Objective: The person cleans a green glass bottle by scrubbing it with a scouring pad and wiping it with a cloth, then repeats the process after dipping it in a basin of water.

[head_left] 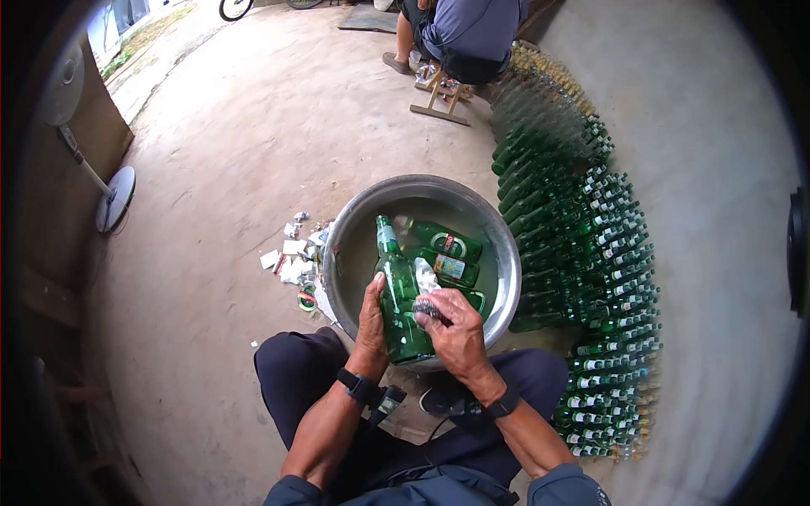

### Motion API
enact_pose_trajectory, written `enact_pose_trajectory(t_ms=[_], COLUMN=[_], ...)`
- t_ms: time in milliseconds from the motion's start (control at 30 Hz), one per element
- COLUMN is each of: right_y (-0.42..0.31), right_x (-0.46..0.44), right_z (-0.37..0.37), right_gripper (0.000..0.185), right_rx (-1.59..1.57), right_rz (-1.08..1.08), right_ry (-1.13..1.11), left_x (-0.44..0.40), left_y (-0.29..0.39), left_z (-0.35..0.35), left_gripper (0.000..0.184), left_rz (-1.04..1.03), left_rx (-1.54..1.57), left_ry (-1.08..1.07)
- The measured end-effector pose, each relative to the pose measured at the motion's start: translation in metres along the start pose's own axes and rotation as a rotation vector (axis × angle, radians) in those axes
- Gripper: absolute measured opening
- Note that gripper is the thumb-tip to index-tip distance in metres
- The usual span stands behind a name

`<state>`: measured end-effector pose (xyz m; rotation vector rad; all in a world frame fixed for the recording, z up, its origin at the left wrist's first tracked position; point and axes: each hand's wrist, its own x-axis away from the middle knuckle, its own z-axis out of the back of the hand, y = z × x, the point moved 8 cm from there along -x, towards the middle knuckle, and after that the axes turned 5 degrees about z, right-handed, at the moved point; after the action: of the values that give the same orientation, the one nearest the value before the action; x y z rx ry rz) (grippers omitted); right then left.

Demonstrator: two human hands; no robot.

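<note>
My left hand [371, 325] is wrapped round a green glass bottle [401, 308], held tilted over the metal basin [506, 299] with its neck pointing away from me. The pale neck label shows on it. In my right hand [460, 333] is a dark scouring pad [430, 312], pressed against the bottle's side or just beside it. A whitish, crumpled piece of label [426, 277] sticks up by the fingers. Several more green bottles, one a labelled bottle [447, 244], lie in the water inside the basin.
Torn label scraps [295, 266] litter the floor left of the basin. Rows of green bottles [582, 253] stand along the wall at right. Ahead, another person [472, 38] sits on a wooden stool [443, 101]. A standing fan [116, 198] is at left.
</note>
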<state>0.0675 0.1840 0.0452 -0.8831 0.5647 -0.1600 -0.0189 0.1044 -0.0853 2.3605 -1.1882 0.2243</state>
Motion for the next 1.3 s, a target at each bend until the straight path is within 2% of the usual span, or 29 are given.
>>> enact_pose_trajectory(t_ms=[67,167,267,467,533,667,800,833,900,1133,1300], right_y=[-0.014,-0.012,0.005,0.017,0.002,-0.007,0.017,0.03,0.023,0.012,0.011], right_x=[0.015,0.027,0.012,0.005,0.017,0.028,0.004,-0.002,0.0,0.02,0.021], right_z=[0.003,0.006,0.004,-0.008,-0.001,0.005,0.0,-0.003,-0.007,-0.001,0.004], right_gripper=[0.027,0.026,0.026,0.025,0.025,0.026,0.024,0.023,0.023,0.028,0.036], right_rx=[0.028,-0.058,0.025,-0.051,-0.01,-0.041,0.075,-0.018,-0.045,-0.068,-0.022], right_rz=[0.026,-0.117,-0.037,-0.078,-0.096,-0.117,-0.058,-0.15,-0.14,-0.142,-0.154], right_ry=[-0.024,-0.009,-0.005,0.051,0.035,0.034,0.028,0.053,0.058,0.074,0.047], left_x=[-0.001,0.0,-0.001,-0.01,-0.003,-0.015,-0.007,-0.008,-0.006,0.004,-0.002], left_y=[0.003,-0.003,-0.009,-0.001,0.002,-0.006,-0.017,-0.018,-0.013,-0.008,-0.009], left_z=[0.003,-0.003,-0.003,0.012,0.009,0.02,0.01,0.013,0.012,-0.011,-0.005], left_gripper=[0.043,0.042,0.042,0.04,0.037,0.039,0.039,0.039,0.04,0.043,0.034], left_rz=[-0.003,0.068,0.029,-0.054,-0.034,-0.015,0.025,0.021,0.012,0.053,0.042], left_rx=[0.0,0.005,-0.01,-0.017,-0.051,-0.024,-0.033,-0.03,-0.025,-0.049,-0.083], left_ry=[0.012,0.0,0.003,0.033,0.103,0.05,0.088,0.096,0.109,0.008,0.003])
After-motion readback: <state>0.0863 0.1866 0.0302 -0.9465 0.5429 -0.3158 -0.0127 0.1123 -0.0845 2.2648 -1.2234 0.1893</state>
